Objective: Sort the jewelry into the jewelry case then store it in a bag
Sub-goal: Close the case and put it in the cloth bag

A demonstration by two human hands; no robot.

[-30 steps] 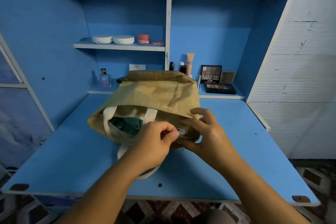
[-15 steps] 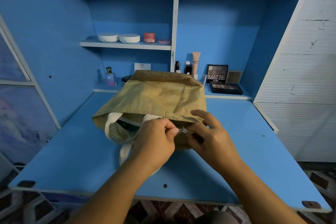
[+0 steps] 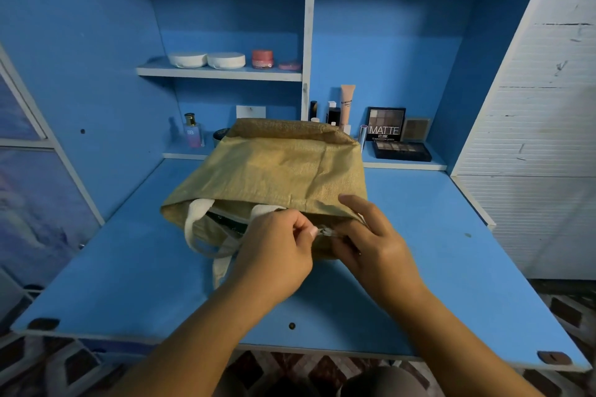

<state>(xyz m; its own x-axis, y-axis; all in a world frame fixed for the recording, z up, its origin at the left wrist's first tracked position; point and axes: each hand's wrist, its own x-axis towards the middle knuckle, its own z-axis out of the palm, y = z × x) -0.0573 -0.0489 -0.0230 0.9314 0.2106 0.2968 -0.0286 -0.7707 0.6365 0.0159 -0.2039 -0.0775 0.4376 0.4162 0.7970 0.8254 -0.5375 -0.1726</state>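
A: The bag's (image 3: 274,167) mouth is being drawn narrower than before.
B: By what?
A: The zipper pull (image 3: 323,231) is being pinched by the left hand (image 3: 274,248); the rim is being gripped by the right hand (image 3: 377,242).
B: The jewelry case (image 3: 225,223)?
A: Inside, at 9 o'clock of the hands. The desk (image 3: 429,267) is showing at 3 and 9 o'clock of the bag.

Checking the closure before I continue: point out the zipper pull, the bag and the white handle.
zipper pull (image 3: 323,231), head view, its small metal tab.
bag (image 3: 283,167), head view, upper side panel.
white handle (image 3: 191,226), head view, left strap.
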